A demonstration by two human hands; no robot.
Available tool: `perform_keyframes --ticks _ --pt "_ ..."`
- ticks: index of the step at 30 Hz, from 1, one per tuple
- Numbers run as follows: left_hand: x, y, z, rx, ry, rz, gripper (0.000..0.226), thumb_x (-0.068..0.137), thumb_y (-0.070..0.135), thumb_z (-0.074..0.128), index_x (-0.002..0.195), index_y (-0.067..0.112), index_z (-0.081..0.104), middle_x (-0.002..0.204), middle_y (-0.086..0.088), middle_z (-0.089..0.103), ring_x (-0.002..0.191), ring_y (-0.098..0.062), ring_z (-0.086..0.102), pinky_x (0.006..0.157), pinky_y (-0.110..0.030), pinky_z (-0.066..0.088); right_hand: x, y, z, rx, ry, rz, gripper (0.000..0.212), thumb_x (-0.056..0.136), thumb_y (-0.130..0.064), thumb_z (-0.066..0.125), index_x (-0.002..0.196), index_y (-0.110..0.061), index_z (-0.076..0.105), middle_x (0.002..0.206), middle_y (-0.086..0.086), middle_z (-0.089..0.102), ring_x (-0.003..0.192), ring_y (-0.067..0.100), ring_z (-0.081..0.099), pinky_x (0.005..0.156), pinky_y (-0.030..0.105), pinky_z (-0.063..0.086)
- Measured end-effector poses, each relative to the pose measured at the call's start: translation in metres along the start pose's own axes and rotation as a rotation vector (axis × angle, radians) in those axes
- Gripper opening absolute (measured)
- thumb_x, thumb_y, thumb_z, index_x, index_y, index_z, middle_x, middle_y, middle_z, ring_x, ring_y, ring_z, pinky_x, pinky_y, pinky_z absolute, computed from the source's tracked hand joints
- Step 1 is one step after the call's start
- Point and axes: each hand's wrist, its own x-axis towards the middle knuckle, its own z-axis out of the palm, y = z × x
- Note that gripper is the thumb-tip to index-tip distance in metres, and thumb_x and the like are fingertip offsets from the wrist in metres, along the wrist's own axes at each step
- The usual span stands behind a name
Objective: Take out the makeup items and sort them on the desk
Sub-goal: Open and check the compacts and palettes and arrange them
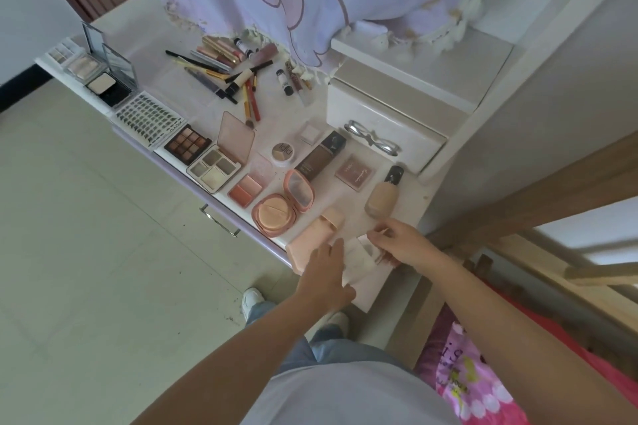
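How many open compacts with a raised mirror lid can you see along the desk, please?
3: a black compact at the far left, a pink palette mid-row, and a round cushion compact nearest the hands. Others may be hidden.

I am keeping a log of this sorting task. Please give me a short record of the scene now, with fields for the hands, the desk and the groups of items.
left hand: left hand lies with straight fingers on the white box at the desk's near corner
right hand: right hand pinches a small item over that box; which item, unclear
desk: desk, white top
palettes: open palettes in a row along the front edge
pencils and brushes: loose pile at the back
bottle: foundation bottle lies beside the right hand
glasses: glasses on the drawer unit
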Motion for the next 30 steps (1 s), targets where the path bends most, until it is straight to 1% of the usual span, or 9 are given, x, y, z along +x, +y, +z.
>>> perform_keyframes --ticks 5,10,14,18,21,24,26,28,30 --pt "-0.003 0.006 -0.019 -0.092 0.075 0.072 0.076 0.084 0.034 0.06 0.143 0.016 0.016 0.138 -0.004 0.034 0.124 -0.021 0.035 0.103 -0.029 0.032 -0.015 -0.014 0.004 0.1 0.052 -0.017 0.029 0.099 -0.031 0.032 0.092 -0.011 0.052 0.032 -0.007 0.044 0.022 0.003 0.033 0.032 0.013 0.026" --pt "-0.008 0.015 -0.053 -0.041 0.101 0.227 0.057 0.087 0.037 0.057 0.134 0.015 0.035 0.128 -0.004 0.051 0.114 -0.02 0.051 0.094 -0.023 0.039 -0.021 -0.035 -0.011 0.101 0.144 -0.024 0.036 0.096 -0.035 0.035 0.067 -0.015 0.04 0.056 0.0 0.032 0.039 0.008 0.033 0.034 0.015 0.023" --pt "-0.01 0.023 -0.079 0.082 0.134 0.339 0.057 0.087 0.038 0.056 0.133 0.012 0.036 0.123 -0.006 0.054 0.108 -0.022 0.054 0.085 -0.022 0.039 -0.03 -0.042 -0.024 0.186 0.132 -0.093 0.028 0.097 -0.032 0.035 0.079 -0.012 0.041 0.053 -0.001 0.029 0.025 0.001 0.024 0.033 0.015 0.018" --pt "-0.012 0.028 -0.09 0.126 0.088 0.387 0.055 0.087 0.038 0.057 0.132 0.011 0.038 0.124 -0.006 0.054 0.109 -0.021 0.055 0.086 -0.023 0.042 -0.039 -0.039 -0.027 0.229 0.11 -0.113 0.028 0.097 -0.033 0.034 0.08 -0.013 0.043 0.036 -0.01 0.031 0.025 0.001 0.022 0.032 0.015 0.017" --pt "-0.013 0.032 -0.097 0.093 0.044 0.391 0.052 0.088 0.035 0.056 0.131 0.013 0.038 0.123 -0.004 0.054 0.105 -0.018 0.054 0.077 -0.015 0.037 -0.042 -0.038 -0.027 0.27 0.129 -0.128 0.03 0.097 -0.032 0.034 0.079 -0.011 0.045 0.047 -0.004 0.031 0.029 0.003 0.025 0.034 0.016 0.019" --pt "-0.014 0.033 -0.101 -0.045 -0.051 0.354 0.045 0.089 0.031 0.055 0.128 0.014 0.04 0.107 -0.002 0.055 0.085 -0.009 0.048 0.065 -0.006 0.034 -0.044 -0.038 -0.03 0.111 0.193 -0.274 0.035 0.098 -0.026 0.034 0.098 0.004 0.052 0.063 0.003 0.041 0.047 0.01 0.038 0.039 0.011 0.029" --pt "-0.016 0.03 -0.104 -0.294 -0.167 0.318 0.033 0.088 0.033 0.053 0.115 0.015 0.047 0.09 0.0 0.057 0.067 -0.006 0.051 0.057 -0.006 0.04 -0.049 -0.039 -0.035 -0.039 0.21 -0.41 0.034 0.098 -0.025 0.034 0.1 0.003 0.054 0.071 0.003 0.048 0.056 0.008 0.045 0.048 0.01 0.033" --pt "-0.021 0.028 -0.109 -0.689 -0.319 0.284 0.027 0.082 0.034 0.044 0.095 0.013 0.053 0.078 -0.002 0.065 0.049 -0.006 0.054 0.045 -0.012 0.044 -0.058 -0.041 -0.042 -0.126 0.176 -0.564 0.028 0.095 -0.034 0.038 0.1 -0.014 0.056 0.076 -0.009 0.053 0.064 0.0 0.053 0.057 0.008 0.04" --pt "-0.024 0.026 -0.111 -1.026 -0.427 0.24 0.037 0.078 0.035 0.035 0.09 0.008 0.056 0.065 -0.002 0.069 0.038 -0.008 0.053 0.038 -0.015 0.043 -0.064 -0.04 -0.05 -0.083 0.096 -0.671 0.025 0.083 -0.054 0.042 0.099 -0.039 0.055 0.087 -0.016 0.058 0.078 -0.005 0.057 0.067 0.008 0.045"
